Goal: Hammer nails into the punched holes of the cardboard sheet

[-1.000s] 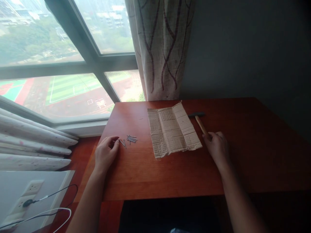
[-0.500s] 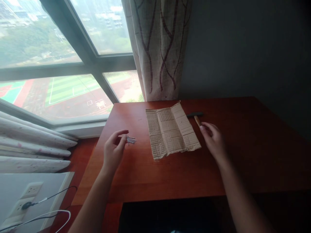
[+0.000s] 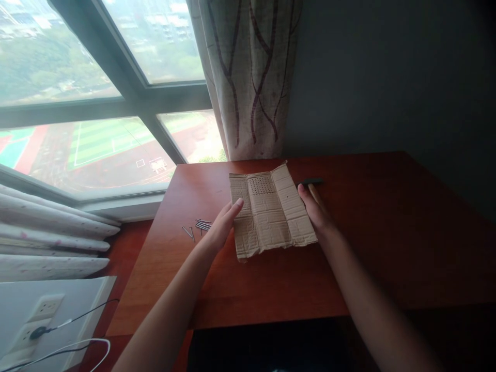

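Note:
A creased piece of cardboard point(image 3: 269, 217) with a grid of small holes near its far end lies over the table. My left hand point(image 3: 223, 223) grips its left edge, thumb on top and fingers hidden beneath. At the right edge, my right hand point(image 3: 314, 211) holds the cardboard the same way, its fingers mostly out of sight. Just beyond that hand rests a hammer point(image 3: 314, 192) with a dark head and wooden handle. Several nails point(image 3: 202, 225) lie to the left of my left hand, two of them apart from the small pile.
The reddish-brown wooden table point(image 3: 271, 294) extends to the right. A patterned curtain point(image 3: 256, 77) hangs behind it, beside a large window point(image 3: 147, 98). At lower left, a wall socket point(image 3: 46, 307) has a plug and cables.
My left hand has moved right from the nails to the cardboard's left edge. My right hand has left the hammer handle and taken the right edge.

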Available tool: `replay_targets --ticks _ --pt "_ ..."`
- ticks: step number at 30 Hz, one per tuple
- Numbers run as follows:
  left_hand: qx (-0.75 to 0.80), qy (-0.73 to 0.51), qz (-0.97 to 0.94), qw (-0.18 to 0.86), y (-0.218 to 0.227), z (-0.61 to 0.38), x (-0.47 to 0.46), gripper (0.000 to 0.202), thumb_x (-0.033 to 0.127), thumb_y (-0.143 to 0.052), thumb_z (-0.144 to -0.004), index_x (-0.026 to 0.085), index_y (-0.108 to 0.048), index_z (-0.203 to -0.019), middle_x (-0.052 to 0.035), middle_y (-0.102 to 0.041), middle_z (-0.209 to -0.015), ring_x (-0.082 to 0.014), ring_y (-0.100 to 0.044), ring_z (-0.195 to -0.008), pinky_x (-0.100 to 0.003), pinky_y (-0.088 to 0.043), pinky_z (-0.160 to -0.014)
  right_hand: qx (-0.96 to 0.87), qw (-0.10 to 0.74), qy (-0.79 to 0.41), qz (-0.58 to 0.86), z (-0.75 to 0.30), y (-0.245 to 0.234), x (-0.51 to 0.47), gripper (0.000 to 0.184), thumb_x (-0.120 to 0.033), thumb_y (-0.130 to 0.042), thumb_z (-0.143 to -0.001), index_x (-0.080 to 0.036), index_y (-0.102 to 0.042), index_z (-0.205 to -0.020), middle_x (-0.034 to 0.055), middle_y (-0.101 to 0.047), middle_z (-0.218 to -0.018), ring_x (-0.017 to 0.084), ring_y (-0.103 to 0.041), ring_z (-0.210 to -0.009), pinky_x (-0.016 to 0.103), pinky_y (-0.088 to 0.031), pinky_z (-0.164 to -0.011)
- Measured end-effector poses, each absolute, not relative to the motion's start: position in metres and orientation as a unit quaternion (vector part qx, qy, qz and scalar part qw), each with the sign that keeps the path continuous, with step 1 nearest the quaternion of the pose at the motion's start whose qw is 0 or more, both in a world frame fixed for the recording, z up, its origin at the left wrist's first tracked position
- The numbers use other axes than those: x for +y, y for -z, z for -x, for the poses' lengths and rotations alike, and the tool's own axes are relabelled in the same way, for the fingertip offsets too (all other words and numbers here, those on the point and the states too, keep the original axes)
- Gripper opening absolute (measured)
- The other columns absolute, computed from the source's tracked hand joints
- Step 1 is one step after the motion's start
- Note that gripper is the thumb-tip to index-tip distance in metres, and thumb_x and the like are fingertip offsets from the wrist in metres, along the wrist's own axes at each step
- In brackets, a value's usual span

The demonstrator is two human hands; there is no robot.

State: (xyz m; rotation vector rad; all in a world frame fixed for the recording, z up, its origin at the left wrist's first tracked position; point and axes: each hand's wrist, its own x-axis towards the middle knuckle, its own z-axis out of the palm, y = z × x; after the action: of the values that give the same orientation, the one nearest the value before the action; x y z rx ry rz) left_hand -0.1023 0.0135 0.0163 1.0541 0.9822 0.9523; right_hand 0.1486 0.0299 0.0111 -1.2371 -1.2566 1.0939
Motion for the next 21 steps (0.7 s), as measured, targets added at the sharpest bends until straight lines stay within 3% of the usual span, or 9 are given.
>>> replay_targets --ticks 4,9,14,21 --pt "0.451 -0.429 -0.451 0.639 -0.02 0.101 0.002 0.054 0.055 -0.07 -0.089 0.016 -0.07 -0.126 -0.0116 -0.075 -0.124 -0.0357 -0.064 -0.124 -0.045 -0.045 -0.109 -0.472 0.445 -0.563 0.512 -0.146 -0.013 0.015 0.062 -0.075 -0.04 -0.095 -0.026 -0.072 -0.115 0.0102 -0.077 -0.096 0.029 -0.071 -0.108 0.045 -0.059 -0.085" --pt "0.467 -0.418 -0.425 0.653 -0.018 0.102 -0.012 0.052 0.051 -0.077 -0.083 0.017 -0.07 -0.122 -0.0114 -0.075 -0.123 -0.0353 -0.066 -0.118 -0.044 -0.05 -0.102 -0.425 0.407 -0.657 0.471 -0.148 -0.017 -0.001 0.061 -0.072 -0.044 -0.095 -0.021 -0.075 -0.109 0.0103 -0.078 -0.093 0.029 -0.073 -0.102 0.042 -0.059 -0.083" --pt "0.479 -0.413 -0.414 0.655 -0.02 0.102 -0.017 0.051 0.049 -0.077 -0.083 0.016 -0.069 -0.121 -0.0104 -0.076 -0.119 -0.0325 -0.068 -0.113 -0.04 -0.051 -0.097 -0.366 0.431 -0.685 0.46 -0.148 -0.023 -0.005 0.044 -0.058 -0.067 -0.088 -0.022 -0.075 -0.112 0.0081 -0.08 -0.094 0.028 -0.074 -0.099 0.038 -0.057 -0.086" --pt "0.478 -0.421 -0.409 0.653 -0.025 0.101 -0.017 0.048 0.048 -0.077 -0.085 0.016 -0.07 -0.12 -0.0094 -0.076 -0.115 -0.0301 -0.068 -0.11 -0.037 -0.051 -0.095 -0.379 0.424 -0.668 0.479 -0.15 -0.026 -0.001 0.039 -0.055 -0.068 -0.088 -0.022 -0.076 -0.106 0.0071 -0.08 -0.097 0.028 -0.073 -0.1 0.038 -0.056 -0.089"
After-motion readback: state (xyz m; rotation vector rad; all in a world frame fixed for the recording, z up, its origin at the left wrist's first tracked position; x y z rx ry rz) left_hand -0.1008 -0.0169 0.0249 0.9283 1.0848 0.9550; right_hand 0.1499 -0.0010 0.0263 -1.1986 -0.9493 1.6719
